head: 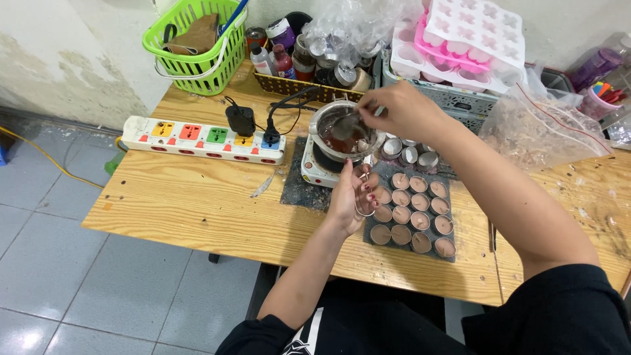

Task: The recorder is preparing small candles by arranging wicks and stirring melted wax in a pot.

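Observation:
My right hand [402, 108] holds a metal spoon [347, 125] whose bowl dips into the brown liquid of a small steel pot [342, 131]. The pot rests on a small white electric hotplate [315, 172]. My left hand [353, 196] grips the pot's wire handle just below the pot's rim. To the right of that hand lies a dark mat [453, 253] with several small round cups [420, 220] filled with brownish wax. A few empty metal cups [409, 152] stand behind the mat.
A white power strip [197, 139] with coloured sockets lies to the left on the wooden table [197, 204]. A green basket [197, 46], bottles [273, 59], pink and white moulds [467, 36] and a clear plastic bag [536, 128] line the back.

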